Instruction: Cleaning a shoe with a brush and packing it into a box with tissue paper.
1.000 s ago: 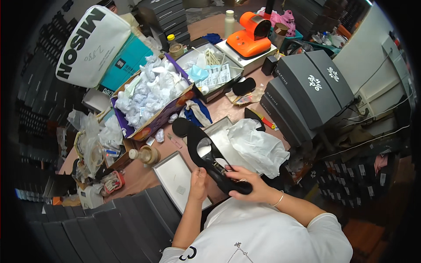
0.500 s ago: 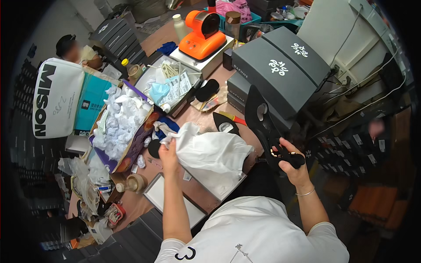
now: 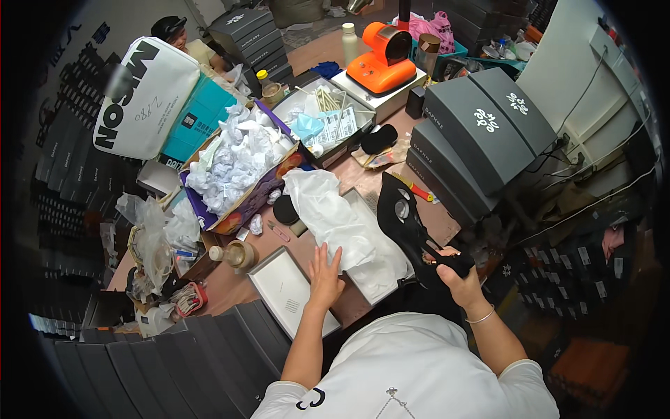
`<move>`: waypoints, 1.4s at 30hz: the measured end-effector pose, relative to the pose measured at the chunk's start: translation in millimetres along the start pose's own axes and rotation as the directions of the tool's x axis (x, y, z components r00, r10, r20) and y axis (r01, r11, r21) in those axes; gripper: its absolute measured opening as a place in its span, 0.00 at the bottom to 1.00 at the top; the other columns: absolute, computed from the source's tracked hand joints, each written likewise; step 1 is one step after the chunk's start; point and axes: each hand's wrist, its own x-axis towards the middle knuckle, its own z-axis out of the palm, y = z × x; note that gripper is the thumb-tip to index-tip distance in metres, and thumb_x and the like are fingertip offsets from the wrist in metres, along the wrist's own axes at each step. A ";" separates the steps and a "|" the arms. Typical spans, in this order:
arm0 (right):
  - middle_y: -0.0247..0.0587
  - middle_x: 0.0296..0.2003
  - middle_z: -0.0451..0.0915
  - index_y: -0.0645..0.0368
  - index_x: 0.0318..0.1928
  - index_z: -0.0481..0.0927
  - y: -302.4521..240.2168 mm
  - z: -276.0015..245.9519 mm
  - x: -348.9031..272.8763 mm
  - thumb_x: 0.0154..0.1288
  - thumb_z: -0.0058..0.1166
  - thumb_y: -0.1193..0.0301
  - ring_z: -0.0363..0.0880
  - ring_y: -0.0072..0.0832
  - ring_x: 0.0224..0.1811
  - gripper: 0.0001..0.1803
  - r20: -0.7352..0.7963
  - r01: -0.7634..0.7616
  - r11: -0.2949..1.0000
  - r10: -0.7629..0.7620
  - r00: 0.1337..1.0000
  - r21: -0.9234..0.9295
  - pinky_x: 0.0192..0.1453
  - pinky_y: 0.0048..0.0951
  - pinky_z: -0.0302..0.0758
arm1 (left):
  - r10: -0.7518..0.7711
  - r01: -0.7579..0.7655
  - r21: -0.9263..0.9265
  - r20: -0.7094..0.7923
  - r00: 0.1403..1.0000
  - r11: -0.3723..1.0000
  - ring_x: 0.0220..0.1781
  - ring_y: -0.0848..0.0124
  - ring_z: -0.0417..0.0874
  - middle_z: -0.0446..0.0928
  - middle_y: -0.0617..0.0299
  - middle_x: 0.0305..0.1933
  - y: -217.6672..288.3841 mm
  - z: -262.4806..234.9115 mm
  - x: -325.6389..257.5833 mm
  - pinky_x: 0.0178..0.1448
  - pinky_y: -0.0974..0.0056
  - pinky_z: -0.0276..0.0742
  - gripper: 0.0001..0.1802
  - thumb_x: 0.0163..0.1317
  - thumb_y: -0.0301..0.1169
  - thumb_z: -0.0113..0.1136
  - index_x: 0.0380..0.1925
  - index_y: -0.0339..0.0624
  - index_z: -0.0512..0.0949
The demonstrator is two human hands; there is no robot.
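Observation:
My left hand (image 3: 324,278) has its fingers spread beside the near left edge of a sheet of white tissue paper (image 3: 335,213), the fingertips at or just over it. The tissue lies partly in an open shoebox (image 3: 363,203) and spills over its left side. In my right hand (image 3: 462,281) is a pair of black shoes (image 3: 401,216), gripped at the heel end, toes pointing away from me. They hang over the box's right side, and light insoles show inside. A white-lined box lid (image 3: 283,279) lies left of the open box, near my left forearm.
A purple carton (image 3: 230,222) of crumpled paper stands left, an orange machine (image 3: 380,59) at the back. Closed grey shoeboxes (image 3: 481,133) are stacked right. A jar (image 3: 241,255), pink snips (image 3: 280,232) and a black round pad (image 3: 285,208) lie near the lid. Another person sits far left.
My left hand has let go of the tissue's far corner and come back toward me, its fingers opening. The tissue now lies lower over the box. The view has shifted; my right hand keeps the shoes.

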 end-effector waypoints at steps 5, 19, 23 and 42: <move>0.34 0.36 0.81 0.64 0.39 0.82 1.2 -3.1 -32.4 0.59 0.57 0.66 0.75 0.20 0.39 0.14 -0.028 -0.066 0.992 0.070 0.997 0.106 0.47 0.23 0.71 | 0.050 -0.099 -0.168 -0.276 0.960 0.981 0.71 0.44 0.57 0.62 0.42 0.67 -25.4 22.1 16.0 0.70 0.44 0.56 0.16 0.51 0.22 0.57 0.42 0.37 0.81; 0.48 0.36 0.82 0.71 0.40 0.80 -10.9 -80.8 57.4 0.55 0.60 0.56 0.82 0.34 0.40 0.26 0.680 -0.503 0.773 0.130 0.722 0.386 0.50 0.31 0.78 | -0.435 0.018 -0.566 -0.613 0.659 0.824 0.41 0.59 0.78 0.76 0.53 0.36 79.9 -55.7 52.9 0.49 0.63 0.73 0.09 0.49 0.21 0.61 0.33 0.37 0.77; 0.44 0.39 0.82 0.69 0.43 0.79 -1.0 -59.1 83.7 0.59 0.61 0.64 0.81 0.28 0.41 0.19 0.677 -0.607 0.695 0.234 0.698 0.385 0.49 0.28 0.78 | -0.434 -0.097 -0.585 -0.692 0.577 0.805 0.33 0.67 0.78 0.77 0.56 0.32 118.0 -44.0 24.9 0.40 0.67 0.73 0.07 0.57 0.20 0.58 0.37 0.37 0.78; 0.59 0.54 0.72 0.63 0.61 0.67 45.9 -7.3 43.7 0.69 0.42 0.46 0.77 0.57 0.53 0.34 0.719 -0.750 -0.036 0.321 0.617 0.660 0.43 0.36 0.87 | -0.403 -0.031 -0.679 -0.471 0.784 0.733 0.31 0.77 0.76 0.78 0.63 0.30 92.1 -67.9 15.8 0.35 0.72 0.70 0.08 0.58 0.25 0.63 0.36 0.32 0.82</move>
